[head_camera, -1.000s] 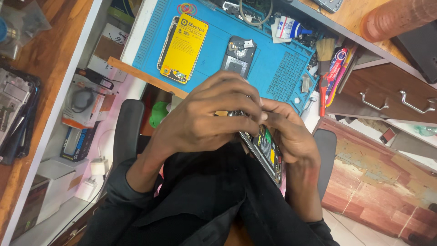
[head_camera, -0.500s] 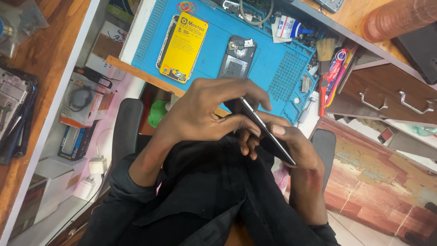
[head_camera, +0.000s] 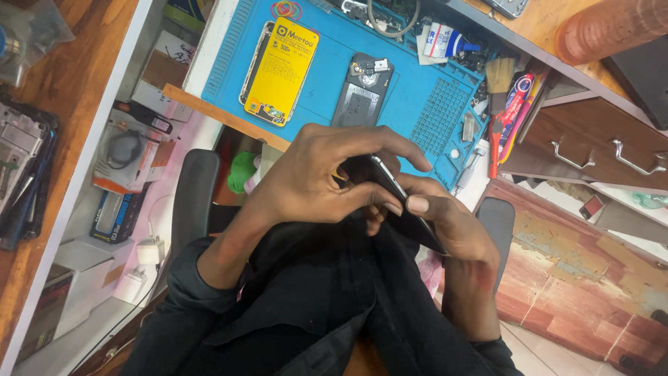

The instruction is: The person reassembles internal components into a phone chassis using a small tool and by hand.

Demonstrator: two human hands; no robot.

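Both my hands hold a dark smartphone [head_camera: 407, 221] over my lap, turned edge-on so only its thin side and dark face show. My left hand [head_camera: 320, 174] wraps over its upper end, fingers curled across it. My right hand [head_camera: 445, 226] grips it from below, thumb pressed on the edge. Beyond my hands lies a blue work mat [head_camera: 390, 83] carrying an opened phone with a yellow battery [head_camera: 280, 69] and a grey phone back cover [head_camera: 362, 90].
Brushes, pens and a small tube [head_camera: 445, 40] crowd the mat's right edge. A wooden drawer unit [head_camera: 591, 146] stands to the right. Boxes and a charger fill the white shelf [head_camera: 125, 181] on the left. Chair armrests [head_camera: 195, 202] flank my lap.
The phone has been turned from showing its opened inside to edge-on, dark face outward. My hands shifted their grip around it and stayed over my lap.
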